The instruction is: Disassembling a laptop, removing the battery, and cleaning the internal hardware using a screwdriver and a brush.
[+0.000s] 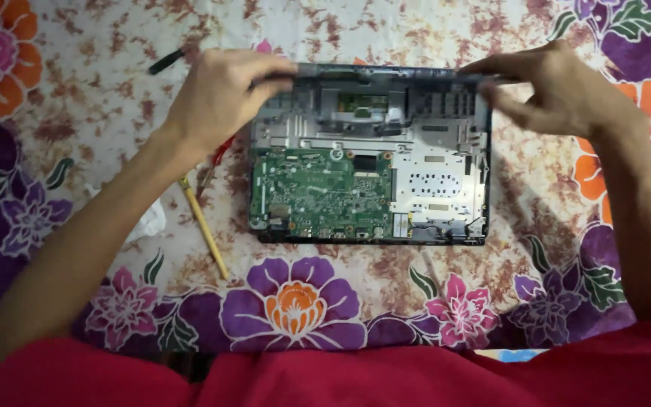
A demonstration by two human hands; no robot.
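Observation:
An opened laptop base (pixel 431 188) lies on a floral cloth, its green circuit board (pixel 318 192) and silver metal frame exposed. My left hand (pixel 216 94) grips the far left corner of the laptop's upper edge. My right hand (pixel 555 87) pinches the far right corner of the same edge. Both hands hold a thin dark panel (pixel 386 72) along the far side.
A yellow-handled tool (pixel 203 226) lies left of the laptop, next to a red-handled one (pixel 220 154) partly under my left wrist. A black tool (pixel 166 60) rests at the far left. White crumpled paper (pixel 148 222) sits under my left forearm. Red fabric fills the near edge.

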